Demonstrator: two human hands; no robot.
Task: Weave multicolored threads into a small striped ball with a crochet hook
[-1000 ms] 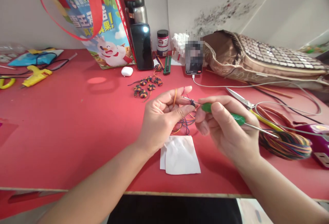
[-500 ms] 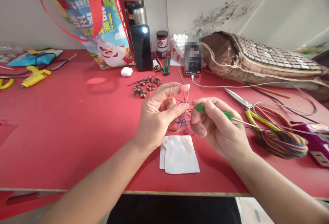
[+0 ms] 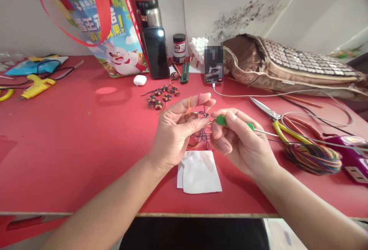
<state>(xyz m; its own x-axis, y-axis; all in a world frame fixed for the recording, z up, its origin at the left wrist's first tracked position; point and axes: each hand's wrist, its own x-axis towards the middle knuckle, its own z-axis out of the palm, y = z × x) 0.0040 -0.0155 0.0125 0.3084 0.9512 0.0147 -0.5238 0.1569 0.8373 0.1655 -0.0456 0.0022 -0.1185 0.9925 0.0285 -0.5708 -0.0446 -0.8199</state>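
Note:
My left hand [image 3: 174,127] pinches thin multicoloured yarn [image 3: 189,105] between thumb and fingers, with strands looped round its raised index finger. In my right hand [image 3: 244,139] is a crochet hook [image 3: 221,120] with a green grip, its thin metal shaft pointing left to the pinched yarn. The hook's tip and the stitches are too small to make out. Loose strands [image 3: 202,139] tangle on the table below the fingers. Behind them lies a group of small dark-and-orange crocheted pieces [image 3: 158,105]. A folded white cloth or tissue [image 3: 202,171] rests under my wrists.
To the right are scissors [image 3: 266,108], a wound yarn bundle [image 3: 313,159] and a purple power socket [image 3: 356,165]. A cabled phone [image 3: 214,70], another phone [image 3: 156,53], a jar [image 3: 179,48] and a sequinned bag [image 3: 310,62] stand behind. A yellow glue gun [image 3: 37,86] lies left.
The view has shifted slightly. My left fingertips have spread a little around the looped yarn, and the crochet hook has moved slightly; both hands keep their hold.

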